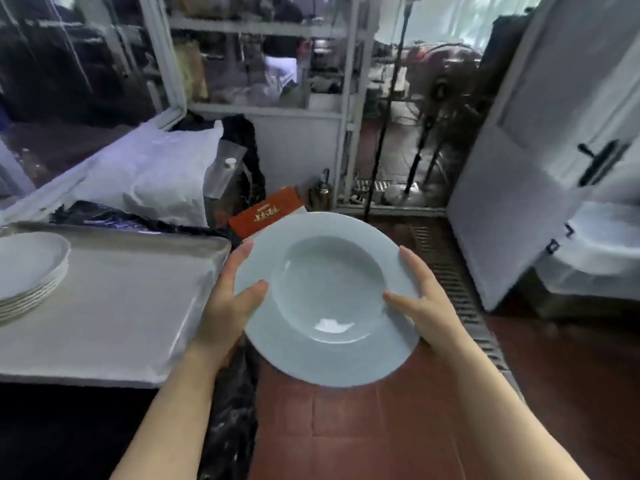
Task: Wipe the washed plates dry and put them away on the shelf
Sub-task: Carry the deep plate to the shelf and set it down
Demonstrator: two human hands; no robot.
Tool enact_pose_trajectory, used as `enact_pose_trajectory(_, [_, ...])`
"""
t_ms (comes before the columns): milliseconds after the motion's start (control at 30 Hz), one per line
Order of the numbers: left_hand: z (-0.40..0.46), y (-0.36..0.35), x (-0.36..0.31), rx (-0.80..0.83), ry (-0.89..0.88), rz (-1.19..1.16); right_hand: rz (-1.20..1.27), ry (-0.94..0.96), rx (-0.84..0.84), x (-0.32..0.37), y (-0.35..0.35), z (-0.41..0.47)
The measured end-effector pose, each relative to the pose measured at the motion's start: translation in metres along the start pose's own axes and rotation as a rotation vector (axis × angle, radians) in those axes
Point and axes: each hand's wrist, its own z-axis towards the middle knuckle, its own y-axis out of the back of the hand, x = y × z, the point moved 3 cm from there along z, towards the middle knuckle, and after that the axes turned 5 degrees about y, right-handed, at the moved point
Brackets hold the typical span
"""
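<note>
Head view: the pale plate was held at frame centre, rim pinched by the left hand and right hand. The stack of plates on the tabletop lay at left, nearer the left hand.

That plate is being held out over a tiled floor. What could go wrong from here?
1. The plate is held only at its rim by the left hand and right hand; if still wet, it might slip and break on the tiled floor.
2. Set down carelessly, it could knock the stack of plates on the tray.
</note>
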Motion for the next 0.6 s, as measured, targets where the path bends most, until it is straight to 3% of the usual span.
enact_pose_trajectory(233, [0.008, -0.212, -0.017, 0.36, -0.04, -0.037, 0.07, -0.041, -0.377, 0.01, 0.193, -0.099])
enact_pose_trajectory(400, [-0.022, -0.406, -0.012, 0.647, -0.017, -0.056, 0.13, -0.082, -0.65, -0.004, 0.342, -0.19])
enact_pose_trajectory(600, [-0.083, -0.642, 0.002, 0.95, 0.065, -0.135, 0.024, -0.114, -0.949, -0.027, 0.526, -0.283])
